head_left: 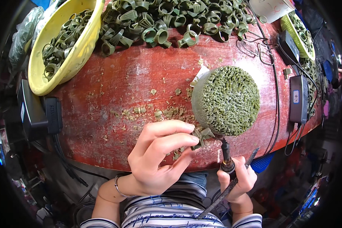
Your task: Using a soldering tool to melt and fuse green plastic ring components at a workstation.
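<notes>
In the head view, the left hand (157,152) pinches a small green piece (197,141) between thumb and fingers, near the rough green block (233,100)'s near-left side. The right hand (240,179)'s fingers curl around a dark-tipped tool (227,157) and a dark rod (231,186), right of the piece.

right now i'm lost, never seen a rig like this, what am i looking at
No machine here: a person works bare-handed, seen from above by a wide camera on their head. On the worn red table lie a heap of olive-green plastic rings, scattered pale-green scraps and a round block with a rough green top. A yellow oval plastic basin at far left holds more. The left hand pinches a small olive-green piece; the right hand holds a dark-tipped, pen-like tool and a long, narrow dark bar.
</notes>
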### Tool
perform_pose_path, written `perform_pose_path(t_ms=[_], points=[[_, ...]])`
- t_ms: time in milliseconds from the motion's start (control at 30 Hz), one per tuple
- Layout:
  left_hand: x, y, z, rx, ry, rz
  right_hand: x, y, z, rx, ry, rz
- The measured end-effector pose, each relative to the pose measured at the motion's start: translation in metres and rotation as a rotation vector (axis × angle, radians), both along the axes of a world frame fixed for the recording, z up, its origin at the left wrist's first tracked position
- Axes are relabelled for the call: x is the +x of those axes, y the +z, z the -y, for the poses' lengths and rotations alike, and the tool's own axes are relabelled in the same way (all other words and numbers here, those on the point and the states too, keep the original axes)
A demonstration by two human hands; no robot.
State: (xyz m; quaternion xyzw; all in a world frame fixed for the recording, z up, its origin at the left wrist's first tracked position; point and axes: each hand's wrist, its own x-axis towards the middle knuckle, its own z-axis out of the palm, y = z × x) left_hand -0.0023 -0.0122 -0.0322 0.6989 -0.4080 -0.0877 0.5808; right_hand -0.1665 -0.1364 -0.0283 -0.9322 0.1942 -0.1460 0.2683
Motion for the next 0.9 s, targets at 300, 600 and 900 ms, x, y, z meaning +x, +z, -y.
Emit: perform_pose_path(t_ms=[300,600,900], points=[[0.0003,-0.0002,0.0014,0.011,-0.008,0.035,0.003,0.0023,0.0005,-0.001,0.004,-0.01],[-0.0002,-0.0018,0.0017,0.008,-0.002,0.03,0.0038,0.0021,0.0011,-0.001,0.021,-0.025],[-0.0054,-0.0046,0.0038,-0.081,0.126,-0.051,0.0045,0.0036,0.0005,0.01,0.028,-0.025]])
